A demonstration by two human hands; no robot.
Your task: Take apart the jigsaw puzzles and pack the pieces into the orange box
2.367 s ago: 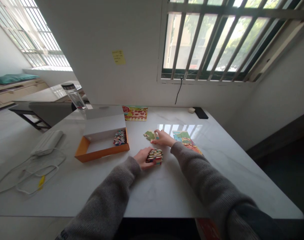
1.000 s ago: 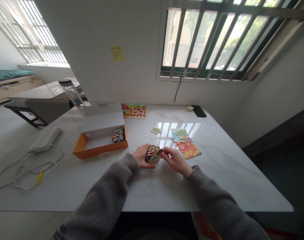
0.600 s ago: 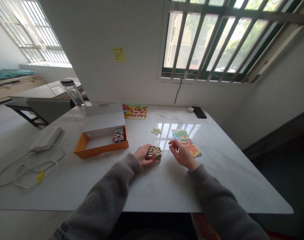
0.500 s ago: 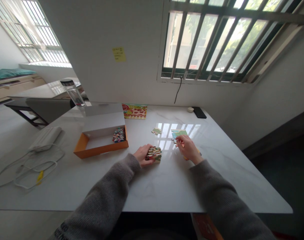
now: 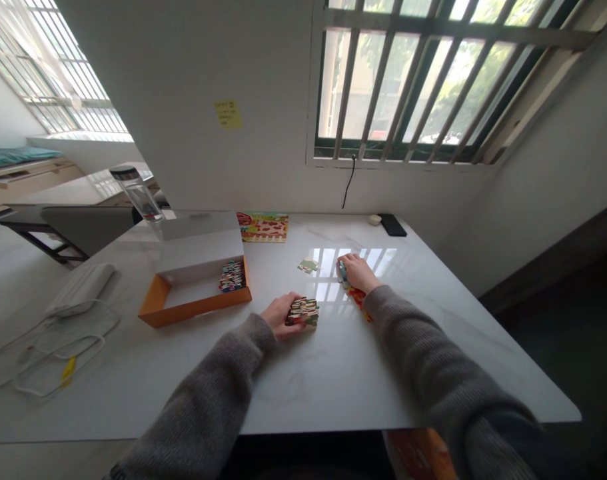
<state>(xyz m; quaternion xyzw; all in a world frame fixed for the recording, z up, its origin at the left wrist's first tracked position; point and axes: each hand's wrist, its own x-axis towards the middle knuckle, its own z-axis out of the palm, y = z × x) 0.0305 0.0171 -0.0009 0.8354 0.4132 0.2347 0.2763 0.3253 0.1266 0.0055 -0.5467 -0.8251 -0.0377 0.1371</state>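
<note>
A: What do the hands do at this moment?

B: They are well apart. The left hand (image 5: 282,316) is curved around a stack of colourful jigsaw pieces (image 5: 303,311) and holds it on the white marble surface (image 5: 328,380).

A: And the right hand?

B: The right hand (image 5: 358,271) lies on joined blue and orange jigsaw pieces (image 5: 357,299), so they are mostly hidden. I cannot tell if it grips one piece.

A: What is near the hands?

B: One loose green jigsaw piece (image 5: 308,266) lies ahead, between the two hands. To the left of the left hand is an open orange cardboard box (image 5: 156,313), with a smaller stack of colourful pieces (image 5: 232,276) inside. Farther ahead of the hands lies a flat, colourful assembled puzzle (image 5: 262,227).
</note>
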